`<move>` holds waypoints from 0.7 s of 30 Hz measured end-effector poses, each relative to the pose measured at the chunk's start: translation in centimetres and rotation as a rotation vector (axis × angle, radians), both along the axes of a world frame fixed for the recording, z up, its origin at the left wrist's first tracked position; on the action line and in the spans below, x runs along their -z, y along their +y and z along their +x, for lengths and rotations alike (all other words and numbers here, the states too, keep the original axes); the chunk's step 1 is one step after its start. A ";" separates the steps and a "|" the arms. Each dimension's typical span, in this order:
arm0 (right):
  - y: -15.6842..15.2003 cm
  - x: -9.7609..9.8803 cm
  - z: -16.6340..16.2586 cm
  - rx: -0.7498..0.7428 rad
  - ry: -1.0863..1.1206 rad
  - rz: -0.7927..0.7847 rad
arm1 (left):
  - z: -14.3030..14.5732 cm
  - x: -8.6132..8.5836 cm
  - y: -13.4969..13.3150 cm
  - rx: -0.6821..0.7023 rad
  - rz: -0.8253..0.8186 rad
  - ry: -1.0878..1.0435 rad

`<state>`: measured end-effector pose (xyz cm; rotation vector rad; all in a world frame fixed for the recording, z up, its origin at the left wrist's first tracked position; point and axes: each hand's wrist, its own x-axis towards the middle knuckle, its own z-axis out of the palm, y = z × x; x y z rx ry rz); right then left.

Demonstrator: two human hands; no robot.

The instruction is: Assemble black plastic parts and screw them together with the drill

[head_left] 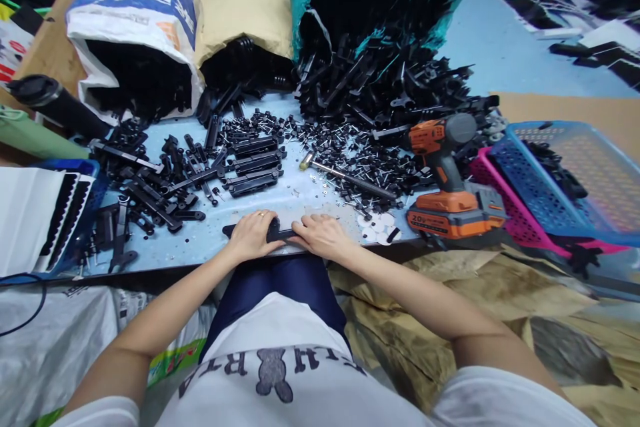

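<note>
We see the part [284, 235], a narrow black bar, at the table's [295, 192] near edge, just in front of the person's lap. The left hand [254, 235] wraps over its left portion, with a dark tip showing past the fingers; the right hand [320, 235] has a narrow hold on the other end, thumb and fingers drawn in close. Between the two hands a short stretch of the bar shows bare. The hands cover most of it, so we cannot be sure of its full shape or whether it rests on the table.

From its look, we take it for moulded plastic: light, stiff, and a little slippery where the face is smooth. We would hold it by its long sides, one hand near each end, and spare any thin end from bending, since that seems the likeliest place to crack.

Three similar bars [256, 164] lie in a stack-like row beyond the left hand. The hammer [353, 180] lies beyond the right hand, beside loose screws [345, 143], with the drill [443, 177] standing farther right.
</note>
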<state>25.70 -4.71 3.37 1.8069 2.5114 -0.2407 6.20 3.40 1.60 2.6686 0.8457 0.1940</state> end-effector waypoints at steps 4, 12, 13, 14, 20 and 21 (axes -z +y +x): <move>0.2 -2.1 -0.7 -0.008 -0.049 0.044 | -0.7 1.1 0.2 -0.011 0.066 -0.157; 1.1 -1.3 0.8 -0.080 -0.117 0.131 | -0.1 1.0 0.7 0.054 0.064 -0.170; 1.1 -0.6 1.2 -0.081 -0.103 0.144 | 0.6 0.6 1.9 0.065 0.065 -0.164; 1.1 0.2 1.7 -0.085 -0.085 0.157 | 1.6 0.0 3.6 0.045 0.078 -0.167; 0.9 1.7 2.9 -0.102 0.074 0.189 | 7.6 -2.8 20.0 -0.379 0.229 0.037; 1.4 1.4 3.2 -0.093 0.100 0.197 | 8.3 -2.8 22.2 -0.343 0.234 0.098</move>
